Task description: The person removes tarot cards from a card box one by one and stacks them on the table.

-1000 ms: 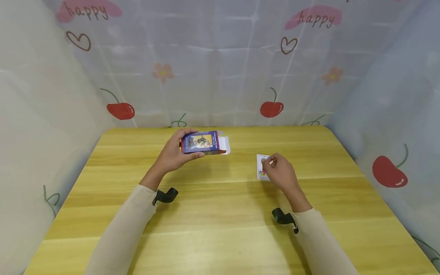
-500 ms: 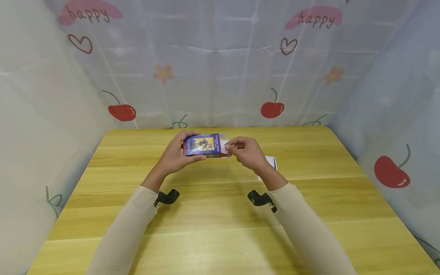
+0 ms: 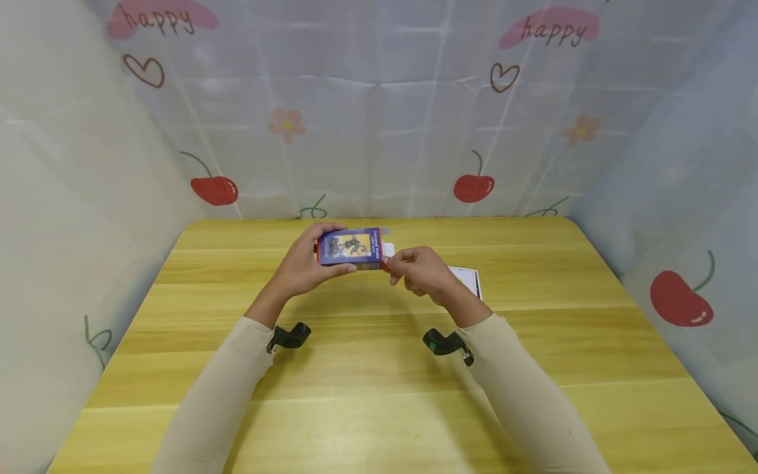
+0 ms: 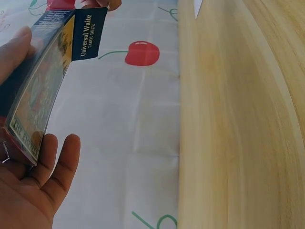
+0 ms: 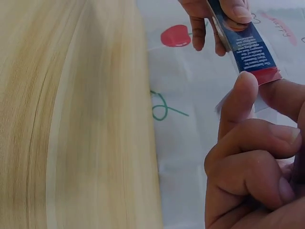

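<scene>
My left hand (image 3: 299, 266) grips a blue and red tarot card box (image 3: 352, 246) above the table, thumb along its near side. The box's picture side faces up and its open end points right. At that end my right hand (image 3: 429, 273) pinches the red side flap (image 5: 265, 75) between thumb and index finger, the other fingers curled. A white flap (image 3: 388, 249) sticks out behind it. In the left wrist view the blue lettered flap (image 4: 89, 36) stands out from the box. Whether cards are inside is hidden.
A white-bordered printed card (image 3: 470, 279) lies on the wooden table (image 3: 367, 395), partly behind my right wrist; whether it is one or a stack I cannot tell. Behind the table hangs a curtain (image 3: 379, 151) with cherries. Black wrist mounts (image 3: 444, 342) sit below both hands.
My right hand has left the card on the table, moved left to the box's open end, and now pinches the red side flap. The left hand holds the box almost still.
</scene>
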Available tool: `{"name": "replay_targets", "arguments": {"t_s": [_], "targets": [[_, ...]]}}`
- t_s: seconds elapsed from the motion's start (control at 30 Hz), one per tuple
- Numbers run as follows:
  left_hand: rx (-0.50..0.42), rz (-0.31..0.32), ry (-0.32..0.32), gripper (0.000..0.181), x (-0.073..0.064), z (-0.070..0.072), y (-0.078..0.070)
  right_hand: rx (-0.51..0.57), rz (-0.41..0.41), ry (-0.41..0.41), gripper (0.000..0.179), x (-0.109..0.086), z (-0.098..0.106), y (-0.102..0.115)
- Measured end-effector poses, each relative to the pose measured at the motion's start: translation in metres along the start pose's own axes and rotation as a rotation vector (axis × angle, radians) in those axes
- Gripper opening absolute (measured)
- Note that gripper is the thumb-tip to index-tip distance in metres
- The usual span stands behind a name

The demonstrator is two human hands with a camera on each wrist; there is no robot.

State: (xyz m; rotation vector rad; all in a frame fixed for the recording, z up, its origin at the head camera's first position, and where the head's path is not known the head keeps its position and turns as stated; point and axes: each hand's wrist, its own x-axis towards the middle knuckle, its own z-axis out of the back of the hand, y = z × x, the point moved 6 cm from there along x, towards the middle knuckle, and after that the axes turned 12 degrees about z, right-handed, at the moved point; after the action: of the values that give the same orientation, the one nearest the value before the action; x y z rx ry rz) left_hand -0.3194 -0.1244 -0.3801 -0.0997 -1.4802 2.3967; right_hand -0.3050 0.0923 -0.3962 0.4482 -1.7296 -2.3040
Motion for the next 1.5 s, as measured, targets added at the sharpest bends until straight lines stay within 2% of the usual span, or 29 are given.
{"name": "replay_targets", "arguments": {"t_s": [0.37, 0.63, 0.9, 1.03, 1.27, 1.37, 1.5], "targets": [[0.008, 0.014, 0.007, 0.074, 0.001, -0.002, 0.002, -0.041, -0.001, -0.046, 0.028, -0.004, 0.000, -0.003], [0.012, 0.041, -0.003, 0.074, 0.002, 0.000, 0.005, -0.020, -0.012, -0.131, 0.032, -0.007, 0.007, -0.004], [-0.006, 0.017, -0.014, 0.075, 0.002, 0.001, 0.005, -0.010, -0.022, -0.076, 0.025, -0.007, 0.002, -0.007], [0.000, 0.029, -0.017, 0.075, 0.003, 0.002, 0.005, 0.047, 0.002, -0.128, 0.025, -0.007, 0.006, -0.007], [0.029, 0.072, -0.053, 0.078, 0.003, 0.007, 0.007, 0.245, 0.084, -0.333, 0.020, -0.014, 0.020, -0.009], [0.026, 0.071, -0.055, 0.078, 0.003, 0.008, 0.007, 0.332, 0.111, -0.352, 0.022, -0.016, 0.017, -0.009], [0.014, 0.057, -0.051, 0.077, 0.001, 0.007, 0.006, 0.355, 0.081, -0.317, 0.028, -0.018, 0.005, -0.010]]}}
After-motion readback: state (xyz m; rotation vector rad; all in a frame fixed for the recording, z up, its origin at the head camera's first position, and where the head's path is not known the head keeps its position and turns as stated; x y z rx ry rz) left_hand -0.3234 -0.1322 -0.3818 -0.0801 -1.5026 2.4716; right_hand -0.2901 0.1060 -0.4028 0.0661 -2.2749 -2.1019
